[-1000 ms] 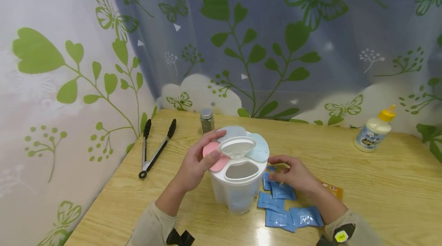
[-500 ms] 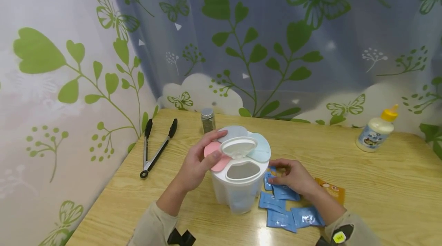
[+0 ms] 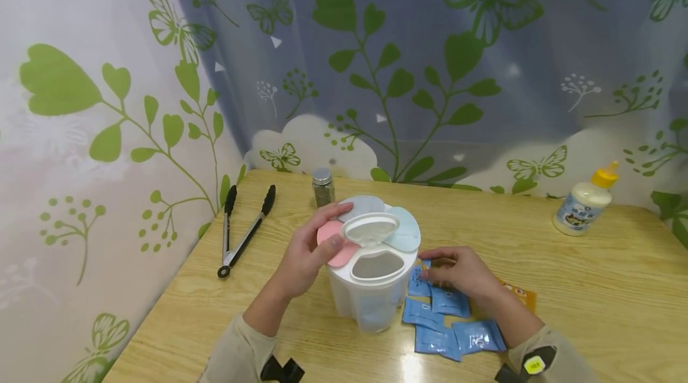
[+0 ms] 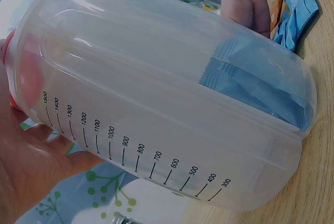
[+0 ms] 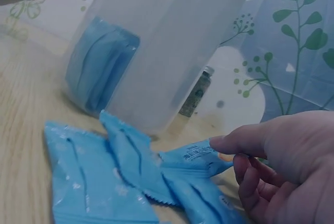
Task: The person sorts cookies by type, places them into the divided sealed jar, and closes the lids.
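Note:
My left hand [image 3: 303,251] grips the rim of a translucent food storage container [image 3: 371,311], thumb over its pink lid [image 3: 329,233]. The front white lid [image 3: 371,229] stands raised, baring an opening. Blue packets [image 4: 250,85] lie in the bottom of one compartment. To the container's right, my right hand [image 3: 464,272] pinches the end of a small blue packet [image 5: 193,158] between thumb and index finger. Several more blue packets [image 5: 88,177] lie loosely on the table below that hand. An orange packet [image 3: 524,296] is partly hidden behind the right forearm.
Black-tipped tongs [image 3: 242,251] lie spread on the left. A spice jar [image 3: 322,187] stands behind the container. At the back right is a bottle with a yellow nozzle [image 3: 583,207]. A patterned curtain [image 3: 419,72] borders the wooden table [image 3: 537,239].
The right hand has shifted slightly, and the pinched blue packet shows more from under the fingers. A packet beside it has slid a little right. The left hand and container stay put.

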`<state>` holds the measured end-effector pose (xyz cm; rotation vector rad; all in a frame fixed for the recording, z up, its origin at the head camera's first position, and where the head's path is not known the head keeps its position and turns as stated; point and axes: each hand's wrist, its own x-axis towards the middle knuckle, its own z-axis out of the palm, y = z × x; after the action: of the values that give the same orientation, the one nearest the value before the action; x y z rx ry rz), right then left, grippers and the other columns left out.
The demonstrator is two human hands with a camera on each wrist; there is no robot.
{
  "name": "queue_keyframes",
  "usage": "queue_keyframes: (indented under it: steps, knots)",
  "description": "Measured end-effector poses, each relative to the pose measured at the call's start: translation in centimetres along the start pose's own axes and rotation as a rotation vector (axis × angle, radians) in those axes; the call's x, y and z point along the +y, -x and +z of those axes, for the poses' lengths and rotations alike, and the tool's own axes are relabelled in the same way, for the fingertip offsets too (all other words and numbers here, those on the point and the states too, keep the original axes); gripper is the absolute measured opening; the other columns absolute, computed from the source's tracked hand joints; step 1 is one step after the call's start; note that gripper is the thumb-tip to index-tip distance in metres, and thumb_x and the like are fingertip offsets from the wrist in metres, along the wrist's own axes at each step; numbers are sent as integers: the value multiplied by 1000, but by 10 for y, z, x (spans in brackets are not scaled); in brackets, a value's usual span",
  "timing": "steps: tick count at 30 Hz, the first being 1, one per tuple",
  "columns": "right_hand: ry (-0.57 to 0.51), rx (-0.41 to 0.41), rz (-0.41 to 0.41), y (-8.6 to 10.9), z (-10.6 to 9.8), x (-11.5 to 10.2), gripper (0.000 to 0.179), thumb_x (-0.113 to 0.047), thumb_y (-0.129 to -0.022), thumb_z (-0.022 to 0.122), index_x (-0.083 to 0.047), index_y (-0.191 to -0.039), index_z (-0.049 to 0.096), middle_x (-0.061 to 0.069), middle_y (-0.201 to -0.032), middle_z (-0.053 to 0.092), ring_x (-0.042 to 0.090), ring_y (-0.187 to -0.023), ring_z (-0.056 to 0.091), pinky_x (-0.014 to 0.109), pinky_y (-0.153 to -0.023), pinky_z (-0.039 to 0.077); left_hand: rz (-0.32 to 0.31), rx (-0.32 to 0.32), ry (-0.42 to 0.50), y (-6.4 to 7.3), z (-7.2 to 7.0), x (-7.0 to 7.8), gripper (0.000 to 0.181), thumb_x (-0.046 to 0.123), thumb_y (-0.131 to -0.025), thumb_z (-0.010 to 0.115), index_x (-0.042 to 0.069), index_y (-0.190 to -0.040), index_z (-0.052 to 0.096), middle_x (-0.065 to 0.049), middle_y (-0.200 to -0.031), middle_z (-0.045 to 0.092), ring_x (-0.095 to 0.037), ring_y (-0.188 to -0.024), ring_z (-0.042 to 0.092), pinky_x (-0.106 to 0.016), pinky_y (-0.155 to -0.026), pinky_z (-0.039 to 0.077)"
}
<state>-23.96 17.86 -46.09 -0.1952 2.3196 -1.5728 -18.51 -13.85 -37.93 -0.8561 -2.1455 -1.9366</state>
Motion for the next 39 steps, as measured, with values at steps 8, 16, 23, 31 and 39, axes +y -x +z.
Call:
queue_keyframes:
  steps: [8,16,23,31,39]
  knots:
    - [-106,5,32,3,-6,-12,41,-23,-87,77,-2,-122,70,-1,-106,71,10,-81,58,24,-68,51,-8,3,-2,0,-1,2,48,21,-99,54,2,-144,49,-15,-154,42,-27,-143,40,-21,-106,44]
    - [-204,-48,12,6,-11,-23,39,-19,-89,75,3,-121,68,-9,-94,70,9,-73,54,24,-64,47,13,9,-12,0,-2,3,49,24,-101,55,2,-144,48,-14,-154,43,-23,-147,34,-22,-110,41]
    - [-223,-78,-40,13,-15,-36,33,-17,-93,71,1,-121,69,-12,-92,71,8,-79,58,24,-70,50,15,16,-26,1,-4,4,50,26,-101,55,3,-144,49,-13,-154,44,-26,-148,33,-22,-111,40]
    - [-291,-40,-77,28,-28,-51,21,-18,-97,66,-9,-114,74,-9,-97,69,10,-80,54,24,-73,50,20,4,-2,0,-2,4,51,28,-100,56,1,-143,49,-15,-154,43,-20,-145,38,-22,-108,43]
    - [-397,-61,-165,41,-35,-65,16,-13,-99,61,-16,-105,76,-7,-95,66,10,-76,48,23,-67,45,8,0,9,0,0,2,51,27,-100,55,1,-143,49,-15,-153,44,-20,-145,38,-22,-108,43]
